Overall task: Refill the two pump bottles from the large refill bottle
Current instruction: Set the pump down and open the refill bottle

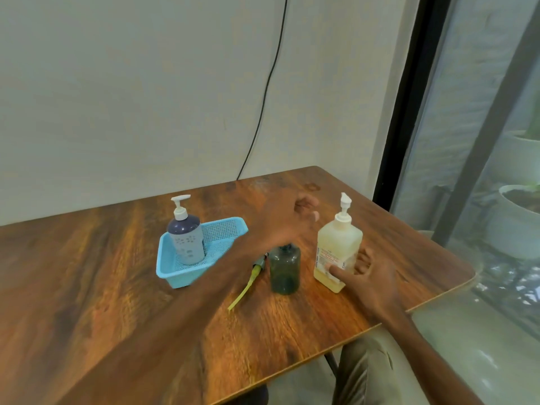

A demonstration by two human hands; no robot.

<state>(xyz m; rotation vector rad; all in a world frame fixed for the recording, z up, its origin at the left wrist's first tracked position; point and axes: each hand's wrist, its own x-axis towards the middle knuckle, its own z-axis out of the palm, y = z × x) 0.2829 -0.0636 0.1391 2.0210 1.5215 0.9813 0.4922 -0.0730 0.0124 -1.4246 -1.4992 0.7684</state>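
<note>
While blurred, left hand: raised over the desk beyond the green bottle, fingers loosely curled, holding nothing.
Right hand: grasping the yellow refill bottle, near the desk's right edge.
Green bottle: uncapped, pump lying beside it.
Blue pump bottle: upright in blue basket.
Open room: bare desk front-left.
</note>
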